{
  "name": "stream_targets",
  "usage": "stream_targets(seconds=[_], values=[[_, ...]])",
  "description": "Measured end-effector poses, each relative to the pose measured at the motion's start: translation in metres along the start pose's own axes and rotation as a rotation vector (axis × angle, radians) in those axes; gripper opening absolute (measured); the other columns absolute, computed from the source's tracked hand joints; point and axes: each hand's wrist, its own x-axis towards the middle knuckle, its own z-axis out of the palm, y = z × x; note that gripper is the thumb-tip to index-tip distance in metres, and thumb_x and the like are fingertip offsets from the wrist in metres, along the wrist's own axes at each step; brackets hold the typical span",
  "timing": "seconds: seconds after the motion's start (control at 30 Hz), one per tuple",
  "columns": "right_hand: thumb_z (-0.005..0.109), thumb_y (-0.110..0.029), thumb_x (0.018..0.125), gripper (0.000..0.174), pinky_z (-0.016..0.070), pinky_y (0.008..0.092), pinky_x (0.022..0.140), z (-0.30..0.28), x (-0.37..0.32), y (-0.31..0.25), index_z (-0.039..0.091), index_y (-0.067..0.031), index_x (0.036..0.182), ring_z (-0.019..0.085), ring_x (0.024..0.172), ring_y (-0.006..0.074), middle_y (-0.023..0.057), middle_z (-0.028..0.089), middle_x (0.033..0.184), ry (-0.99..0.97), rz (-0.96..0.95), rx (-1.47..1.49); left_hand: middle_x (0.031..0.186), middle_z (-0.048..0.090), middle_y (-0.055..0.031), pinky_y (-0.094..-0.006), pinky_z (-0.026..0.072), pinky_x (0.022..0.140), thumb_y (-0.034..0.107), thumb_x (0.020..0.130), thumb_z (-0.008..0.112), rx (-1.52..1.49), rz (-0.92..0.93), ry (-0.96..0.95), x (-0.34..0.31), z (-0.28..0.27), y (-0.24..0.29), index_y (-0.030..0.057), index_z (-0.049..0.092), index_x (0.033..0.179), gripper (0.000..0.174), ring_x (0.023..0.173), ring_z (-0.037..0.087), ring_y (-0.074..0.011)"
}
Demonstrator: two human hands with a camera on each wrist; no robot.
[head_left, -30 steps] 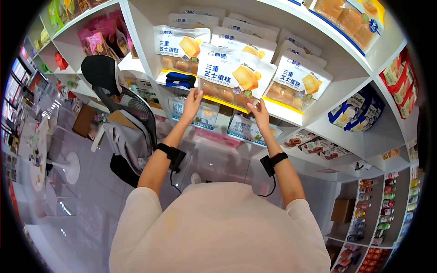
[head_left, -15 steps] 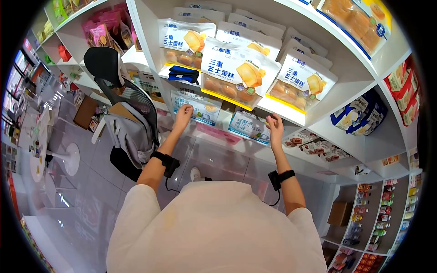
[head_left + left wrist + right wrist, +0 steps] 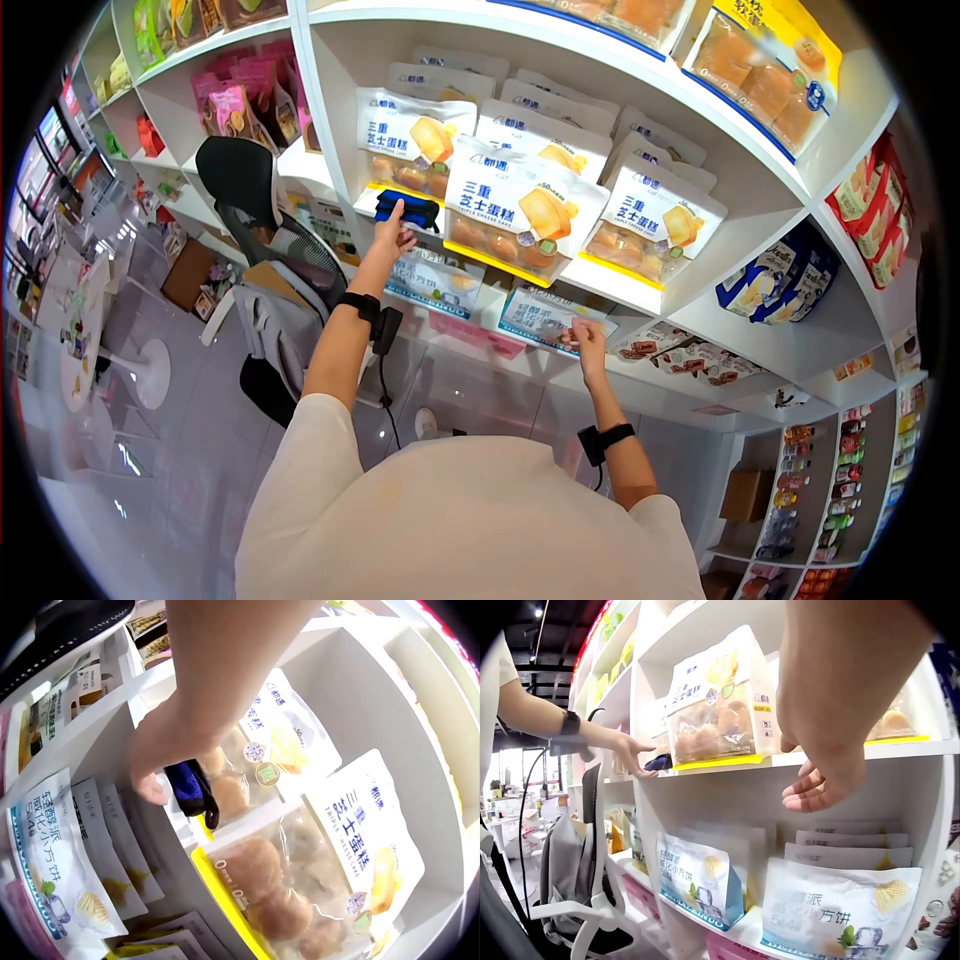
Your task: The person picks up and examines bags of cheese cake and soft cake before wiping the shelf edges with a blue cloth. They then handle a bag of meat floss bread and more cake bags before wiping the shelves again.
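The right hand (image 3: 588, 347) hangs loosely curled, gripping nothing, before a biscuit bag (image 3: 538, 316). Farther in, the left hand (image 3: 388, 238) reaches the blue bundle (image 3: 412, 211) on the shelf (image 3: 600, 274); its end lies at the fingertips, though whether they pinch it cannot be told. Cake bags (image 3: 525, 212) stand beside and behind.

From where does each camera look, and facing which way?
On head: facing forward and down at shelves; left hand, right hand, arms and shirt show.
On left wrist: facing cake bags, blue bundle; left hand, forearm show.
On right wrist: facing shelves, wafer bags; both hands and arms show.
Both wrist views share that bundle.
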Motion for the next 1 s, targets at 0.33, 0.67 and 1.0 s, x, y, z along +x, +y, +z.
stream_targets(seconds=[0.33, 0.67, 1.0], values=[[0.057, -0.026, 0.092, 0.026, 0.0496, 0.0252, 0.059, -0.025, -0.018, 0.017, 0.060, -0.0018, 0.101, 0.062, 0.068, 0.0136, 0.0083, 0.066, 0.082, 0.044, 0.089, -0.030, 0.070, 0.049, -0.0060, -0.0280, 0.0480, 0.046, 0.013, 0.081, 0.062, -0.036, 0.203, 0.089, -0.004, 0.009, -0.003, 0.0028, 0.045, 0.090, 0.022, 0.051, 0.050, -0.0160], [0.055, -0.023, 0.093, 0.025, 0.0511, 0.0251, 0.063, 0.020, -0.020, 0.011, 0.061, -0.0002, 0.100, 0.063, 0.073, 0.0143, 0.0089, 0.067, 0.085, -0.169, 0.116, 0.030, 0.062, 0.049, -0.0006, -0.0240, 0.0405, 0.050, 0.014, 0.077, 0.064, 0.307, 0.450, 0.015, -0.097, -0.072, -0.047, 0.0063, 0.052, 0.080, 0.014, 0.051, 0.046, -0.0080], [0.064, -0.027, 0.088, 0.054, 0.0487, 0.0301, 0.080, 0.088, -0.047, -0.039, 0.043, -0.0073, 0.133, 0.058, 0.101, 0.0183, 0.0114, 0.059, 0.113, -0.667, -0.039, -0.159, 0.077, 0.062, -0.0025, -0.0234, 0.0446, 0.058, 0.010, 0.075, 0.069, 0.624, 0.221, -0.558, -0.196, -0.041, -0.132, 0.0055, 0.062, 0.103, 0.030, 0.067, 0.059, -0.0103]])
